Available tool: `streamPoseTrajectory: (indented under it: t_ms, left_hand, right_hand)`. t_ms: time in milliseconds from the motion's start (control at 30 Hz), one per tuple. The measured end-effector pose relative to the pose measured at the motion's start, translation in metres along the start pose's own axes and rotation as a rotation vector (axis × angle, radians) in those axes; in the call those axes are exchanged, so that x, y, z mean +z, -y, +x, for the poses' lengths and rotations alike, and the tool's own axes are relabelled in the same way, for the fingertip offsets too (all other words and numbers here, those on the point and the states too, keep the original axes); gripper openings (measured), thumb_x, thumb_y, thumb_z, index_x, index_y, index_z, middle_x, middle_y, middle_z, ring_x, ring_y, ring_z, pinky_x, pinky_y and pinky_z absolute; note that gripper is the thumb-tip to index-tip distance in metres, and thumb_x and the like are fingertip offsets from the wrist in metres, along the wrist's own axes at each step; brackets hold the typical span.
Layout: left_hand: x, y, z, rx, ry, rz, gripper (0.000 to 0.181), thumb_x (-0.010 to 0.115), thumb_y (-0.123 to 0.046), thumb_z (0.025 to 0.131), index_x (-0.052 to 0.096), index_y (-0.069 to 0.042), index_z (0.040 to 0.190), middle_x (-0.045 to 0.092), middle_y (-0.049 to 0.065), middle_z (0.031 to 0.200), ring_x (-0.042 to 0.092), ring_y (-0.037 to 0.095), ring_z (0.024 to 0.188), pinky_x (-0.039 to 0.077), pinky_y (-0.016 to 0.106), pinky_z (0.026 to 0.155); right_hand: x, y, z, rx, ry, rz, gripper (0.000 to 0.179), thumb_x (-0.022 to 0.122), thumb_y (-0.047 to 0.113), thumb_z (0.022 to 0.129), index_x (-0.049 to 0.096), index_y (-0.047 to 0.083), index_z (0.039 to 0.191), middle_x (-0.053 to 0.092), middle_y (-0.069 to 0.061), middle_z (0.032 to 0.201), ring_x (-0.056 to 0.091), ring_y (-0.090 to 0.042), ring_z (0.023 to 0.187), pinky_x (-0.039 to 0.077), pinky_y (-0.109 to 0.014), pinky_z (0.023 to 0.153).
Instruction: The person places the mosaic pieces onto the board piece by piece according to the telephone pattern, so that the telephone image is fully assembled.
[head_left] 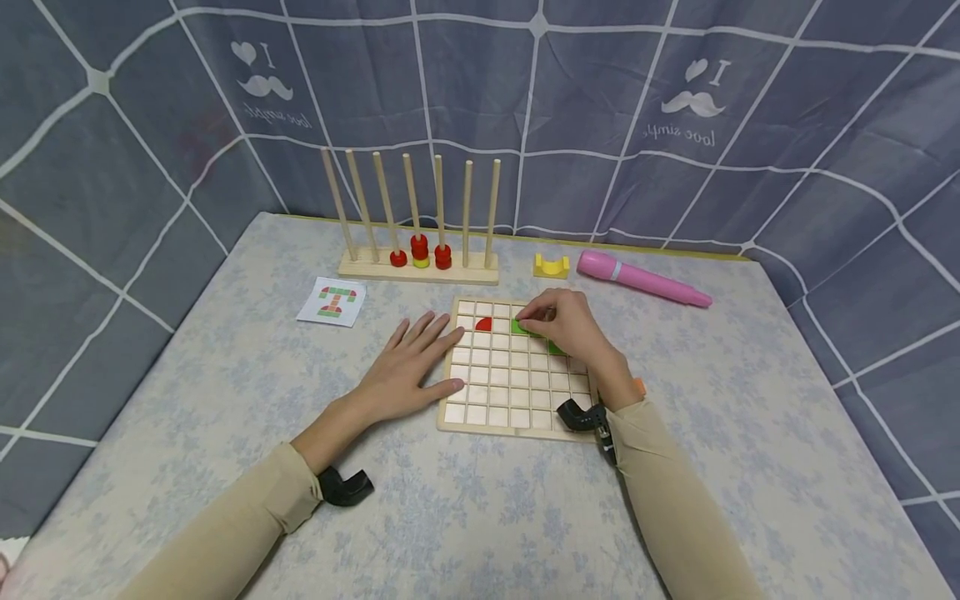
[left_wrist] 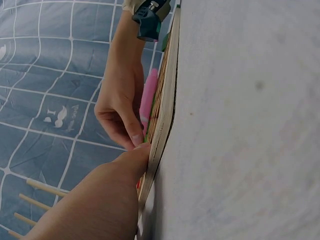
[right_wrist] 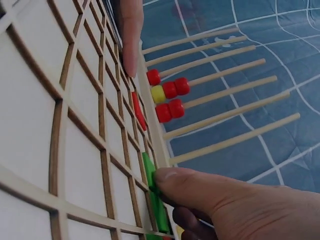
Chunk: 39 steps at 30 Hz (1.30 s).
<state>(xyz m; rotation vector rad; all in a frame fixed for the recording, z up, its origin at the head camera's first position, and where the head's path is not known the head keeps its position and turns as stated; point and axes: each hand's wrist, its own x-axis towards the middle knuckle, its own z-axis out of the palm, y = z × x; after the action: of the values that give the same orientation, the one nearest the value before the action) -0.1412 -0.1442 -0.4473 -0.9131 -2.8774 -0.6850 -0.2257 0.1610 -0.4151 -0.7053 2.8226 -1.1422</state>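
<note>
A wooden grid board point(head_left: 517, 431) with pale square cells lies in front of me. My left hand point(head_left: 408, 367) rests at its left edge, fingers spread, with thumb and fingertips over the frame. My right hand point(head_left: 567, 323) is at the board's far rows, thumb and fingers bent together on a green tile point(head_left: 518, 327). Close beside it, a second green tile point(right_wrist: 159, 212) shows under the thumb in the right wrist view. One more green piece point(head_left: 556, 348) is partly covered by the right hand. A red quarter-circle tile point(head_left: 484, 323) sits in a cell to the left.
Behind the board stands a wooden rack point(head_left: 367, 270) of upright pegs with red and yellow beads. A pattern card point(head_left: 332, 302) lies at the left. A yellow notched block point(head_left: 551, 267) and a pink pen-shaped object point(head_left: 645, 279) lie at the back right, near the curtain.
</note>
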Motion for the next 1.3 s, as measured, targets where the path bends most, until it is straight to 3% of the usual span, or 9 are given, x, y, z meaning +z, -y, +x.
streamPoseTrajectory:
  t_ms: [300, 600, 900, 1100, 1300]
  left_hand:
    - [0.000, 0.001, 0.000, -0.012, 0.015, 0.003, 0.080, 0.063, -0.051, 0.103, 0.031, -0.018, 0.168, 0.021, 0.013, 0.176, 0.012, 0.036, 0.164, 0.004, 0.059, 0.132]
    - [-0.002, 0.000, -0.001, 0.002, -0.004, 0.004, 0.079, 0.063, -0.050, 0.102, 0.033, -0.016, 0.167, 0.024, 0.015, 0.175, 0.014, 0.039, 0.163, 0.006, 0.061, 0.131]
    - [-0.001, -0.001, 0.001, 0.004, -0.002, 0.005, 0.080, 0.064, -0.050, 0.102, 0.033, -0.016, 0.168, 0.024, 0.015, 0.175, 0.014, 0.039, 0.164, 0.005, 0.061, 0.132]
    - [0.000, 0.000, 0.003, 0.007, 0.001, -0.001, 0.080, 0.063, -0.052, 0.102, 0.032, -0.017, 0.168, 0.023, 0.015, 0.175, 0.013, 0.039, 0.164, 0.005, 0.061, 0.132]
    - [0.000, -0.001, 0.001, -0.002, 0.002, 0.004, 0.081, 0.064, -0.050, 0.101, 0.033, -0.016, 0.167, 0.024, 0.015, 0.175, 0.013, 0.038, 0.164, 0.005, 0.061, 0.132]
  right_hand:
    - [-0.019, 0.005, -0.011, 0.038, 0.033, 0.023, 0.014, 0.077, 0.019, 0.099, 0.083, 0.012, 0.110, 0.077, -0.006, 0.103, 0.069, -0.021, 0.089, 0.058, -0.040, 0.082]
    - [-0.054, -0.012, -0.046, 0.095, 0.003, -0.010, 0.015, 0.077, 0.019, 0.099, 0.082, 0.011, 0.110, 0.077, -0.006, 0.103, 0.068, -0.021, 0.093, 0.059, -0.038, 0.086]
    - [-0.070, -0.033, -0.083, 0.193, -0.005, -0.050, 0.028, 0.076, 0.037, 0.099, 0.081, 0.015, 0.115, 0.077, -0.007, 0.116, 0.072, -0.025, 0.098, 0.058, -0.038, 0.087]
    - [-0.071, -0.045, -0.093, 0.168, 0.030, -0.038, 0.025, 0.086, 0.029, 0.091, 0.083, 0.017, 0.113, 0.076, -0.004, 0.112, 0.070, -0.021, 0.102, 0.056, -0.036, 0.090]
    - [-0.068, -0.049, -0.096, 0.104, 0.051, -0.021, 0.019, 0.089, 0.021, 0.088, 0.083, 0.016, 0.105, 0.074, -0.002, 0.112, 0.065, -0.020, 0.107, 0.053, -0.042, 0.099]
